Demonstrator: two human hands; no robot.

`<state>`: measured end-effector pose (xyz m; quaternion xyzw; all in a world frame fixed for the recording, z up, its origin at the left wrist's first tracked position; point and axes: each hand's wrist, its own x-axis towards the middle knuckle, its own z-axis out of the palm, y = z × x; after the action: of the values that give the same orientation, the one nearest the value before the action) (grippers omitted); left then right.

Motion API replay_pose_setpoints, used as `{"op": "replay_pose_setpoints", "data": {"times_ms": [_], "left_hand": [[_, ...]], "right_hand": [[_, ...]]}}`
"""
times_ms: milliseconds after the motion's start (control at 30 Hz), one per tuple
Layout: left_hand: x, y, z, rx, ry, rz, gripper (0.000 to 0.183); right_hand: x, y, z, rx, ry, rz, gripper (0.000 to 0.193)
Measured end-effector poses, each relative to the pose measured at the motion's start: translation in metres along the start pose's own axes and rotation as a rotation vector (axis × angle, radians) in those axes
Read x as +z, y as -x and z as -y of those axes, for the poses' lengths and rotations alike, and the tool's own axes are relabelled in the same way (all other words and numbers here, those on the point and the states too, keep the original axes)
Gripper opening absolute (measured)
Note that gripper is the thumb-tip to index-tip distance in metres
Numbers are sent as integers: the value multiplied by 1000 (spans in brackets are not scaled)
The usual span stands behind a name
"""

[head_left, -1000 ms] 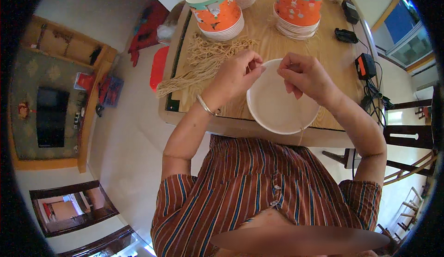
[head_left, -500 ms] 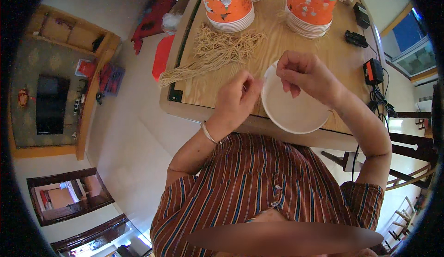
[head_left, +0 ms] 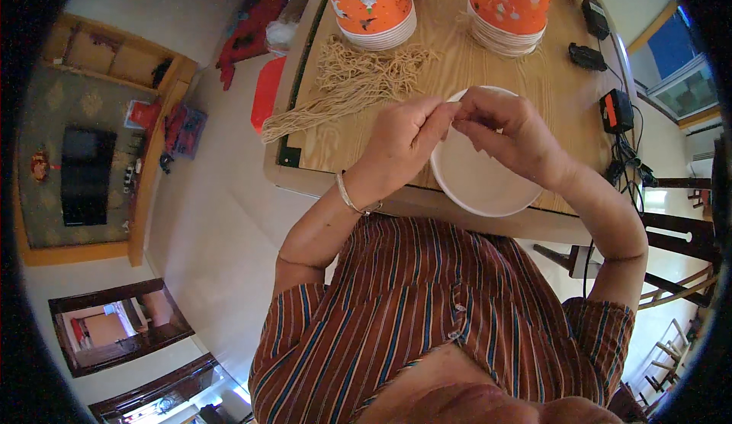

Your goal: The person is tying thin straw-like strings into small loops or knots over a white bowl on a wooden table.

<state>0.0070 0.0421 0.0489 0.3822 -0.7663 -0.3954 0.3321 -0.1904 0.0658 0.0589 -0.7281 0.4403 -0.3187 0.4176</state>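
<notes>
My left hand [head_left: 408,140] and my right hand [head_left: 515,130] meet fingertip to fingertip over the far left rim of a round white paper tub [head_left: 492,187]. Both are closed in a pinch. Whatever lies between the fingers is hidden or too fine to make out. The tub stands at the table's near edge, its pale inside facing up. To the left of my hands lies a bundle of thin beige cords [head_left: 366,77], loose and tangled at the far end, gathered toward the table's left corner.
Two stacks of orange paper tubs with green rims, the left stack [head_left: 374,16] and the right stack [head_left: 509,12], stand farther back on the wooden table [head_left: 450,69]. Black power adapters [head_left: 616,111] with cables line the right edge. A red stool [head_left: 268,92] is left of the table.
My left hand has moved right and up, and its fingers now touch those of my right hand. The right hand has turned slightly. Tub and cords stay put.
</notes>
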Motion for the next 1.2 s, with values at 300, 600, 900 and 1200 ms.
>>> {"op": "replay_pose_setpoints", "data": {"times_ms": [300,600,900,1200], "left_hand": [[-8,1,-4,-109,167,93,14],[-17,-4,-4,-82,183,138,7],[-15,-4,7,-37,171,78,6],[-13,-8,5,113,-11,30,4]], "right_hand": [[-3,-4,-2,-27,-107,0,10],[1,-4,-16,-30,-189,-23,5],[2,0,-7,-265,223,-190,12],[6,1,-13,-342,423,-196,12]]}}
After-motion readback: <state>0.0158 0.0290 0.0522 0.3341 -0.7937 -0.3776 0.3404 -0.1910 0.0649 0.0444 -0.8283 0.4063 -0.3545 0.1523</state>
